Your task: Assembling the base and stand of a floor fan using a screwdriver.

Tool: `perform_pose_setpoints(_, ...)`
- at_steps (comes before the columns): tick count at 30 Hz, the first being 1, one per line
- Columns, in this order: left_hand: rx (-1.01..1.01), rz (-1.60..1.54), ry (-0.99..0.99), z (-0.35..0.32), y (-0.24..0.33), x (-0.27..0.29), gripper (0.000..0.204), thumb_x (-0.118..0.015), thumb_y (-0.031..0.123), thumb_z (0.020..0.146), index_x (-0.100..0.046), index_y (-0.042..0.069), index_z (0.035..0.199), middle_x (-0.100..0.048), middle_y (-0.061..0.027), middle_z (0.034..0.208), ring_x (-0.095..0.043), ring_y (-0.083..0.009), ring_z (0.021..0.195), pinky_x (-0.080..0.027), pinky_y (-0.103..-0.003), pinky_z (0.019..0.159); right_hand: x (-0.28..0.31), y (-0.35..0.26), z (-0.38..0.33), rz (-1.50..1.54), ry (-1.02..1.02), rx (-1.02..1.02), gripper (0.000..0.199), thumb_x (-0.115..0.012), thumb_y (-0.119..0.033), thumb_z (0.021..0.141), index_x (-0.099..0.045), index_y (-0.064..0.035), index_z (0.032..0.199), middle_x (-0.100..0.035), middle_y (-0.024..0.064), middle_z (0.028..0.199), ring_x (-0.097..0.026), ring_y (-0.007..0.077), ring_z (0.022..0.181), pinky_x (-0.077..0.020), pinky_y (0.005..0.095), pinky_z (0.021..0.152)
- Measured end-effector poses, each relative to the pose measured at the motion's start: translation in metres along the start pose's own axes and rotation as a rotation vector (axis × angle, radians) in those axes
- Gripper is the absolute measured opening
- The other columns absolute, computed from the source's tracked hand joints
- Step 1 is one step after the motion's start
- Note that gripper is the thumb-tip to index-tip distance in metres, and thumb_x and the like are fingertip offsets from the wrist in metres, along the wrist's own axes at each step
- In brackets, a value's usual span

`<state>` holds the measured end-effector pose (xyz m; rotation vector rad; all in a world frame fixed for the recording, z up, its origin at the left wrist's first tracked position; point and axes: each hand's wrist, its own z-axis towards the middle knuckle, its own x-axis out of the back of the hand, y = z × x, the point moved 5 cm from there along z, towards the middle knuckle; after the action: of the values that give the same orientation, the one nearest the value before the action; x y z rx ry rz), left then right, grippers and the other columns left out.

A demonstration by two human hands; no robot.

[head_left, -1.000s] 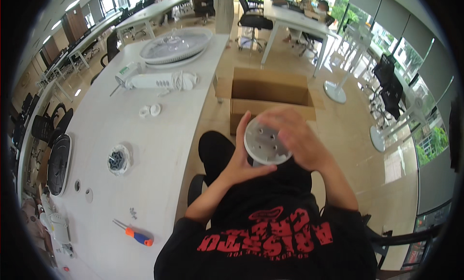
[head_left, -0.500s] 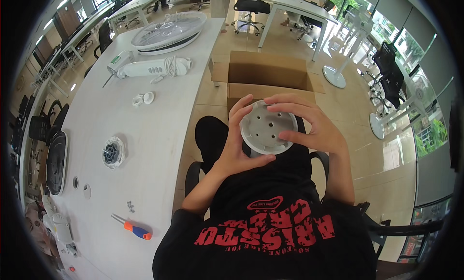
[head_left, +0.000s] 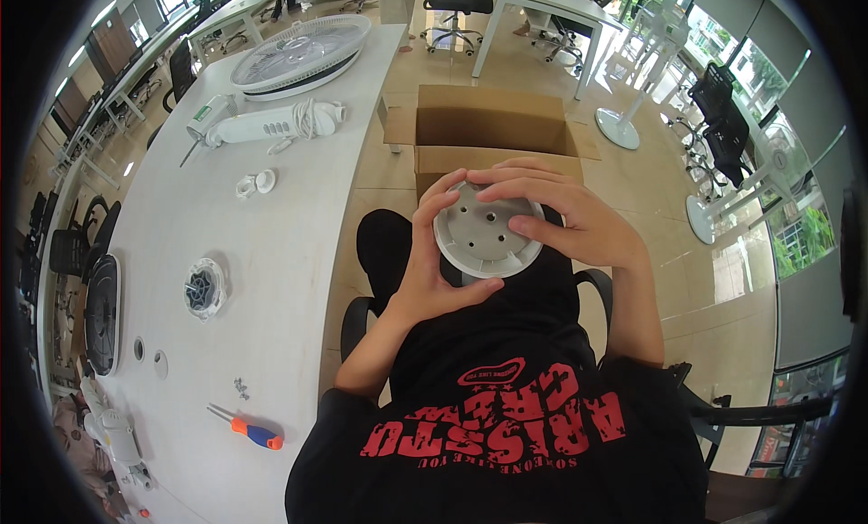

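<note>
A round, light grey plastic part (head_left: 479,239) with several small holes in its face is held above my lap. My left hand (head_left: 427,266) wraps its left side, thumb along the near rim and fingers at the far left. My right hand (head_left: 579,218) grips it from the right, fingers curled over the far rim and thumb lying on the face beside the holes. What lies under the part is hidden. On the white table (head_left: 280,280) to my left rest a white round piece with a finned grey centre (head_left: 205,289), an orange-and-blue screwdriver (head_left: 246,426) and several small screws (head_left: 240,388).
Farther along the table are small white round pieces (head_left: 257,182), a white column (head_left: 258,126) with a coiled cord, and a fan grille (head_left: 303,54). A black oval piece (head_left: 102,314) is at the table's left. An open cardboard box (head_left: 497,162) stands beyond my knees.
The view has shifted slightly, so most things sit a little left and higher. My right fingers and thumb reach farther across the grey part. Both hands keep holding it.
</note>
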<state>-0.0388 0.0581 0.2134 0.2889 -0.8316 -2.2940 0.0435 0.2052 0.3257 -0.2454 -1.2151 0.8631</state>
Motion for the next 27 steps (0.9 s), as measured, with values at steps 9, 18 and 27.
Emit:
perform_pose_setpoints(9, -0.013, 0.032, -0.01, 0.001, 0.0, 0.0, 0.107, -0.093, 0.024, 0.07, -0.026, 0.015, 0.153, -0.026, -0.0276, 0.162, -0.033, -0.04, 0.151, -0.032, -0.052, 0.121, 0.0, 0.001, 0.0, -0.001, 0.039, 0.004, 0.036, -0.06, -0.004, 0.097, -0.066, -0.0082, 0.132, -0.065, 0.0075, 0.135, -0.057, 0.0294, 0.128, -0.0447, 0.0423, 0.111)
perform_pose_setpoints(18, 0.007, -0.025, -0.018, 0.0, 0.004, -0.003, 0.112, -0.094, 0.02, 0.069, -0.022, 0.014, 0.155, -0.026, -0.0267, 0.163, -0.036, -0.039, 0.15, -0.033, -0.051, 0.12, 0.01, -0.019, -0.008, -0.151, 0.15, -0.22, 0.044, -0.084, -0.026, 0.083, -0.07, -0.0064, 0.119, -0.067, 0.0092, 0.122, -0.063, 0.0277, 0.116, -0.0505, 0.0392, 0.098)
perform_pose_setpoints(27, 0.049, -0.029, -0.005, -0.001, 0.004, -0.005, 0.119, -0.095, 0.03, 0.069, -0.018, 0.013, 0.158, -0.024, -0.0282, 0.165, -0.034, -0.0382, 0.151, -0.033, -0.051, 0.121, -0.016, -0.041, -0.007, -0.57, 0.249, -0.217, 0.063, -0.087, -0.047, 0.073, -0.068, -0.0072, 0.119, -0.062, 0.0089, 0.12, -0.058, 0.031, 0.119, -0.0466, 0.0476, 0.099)
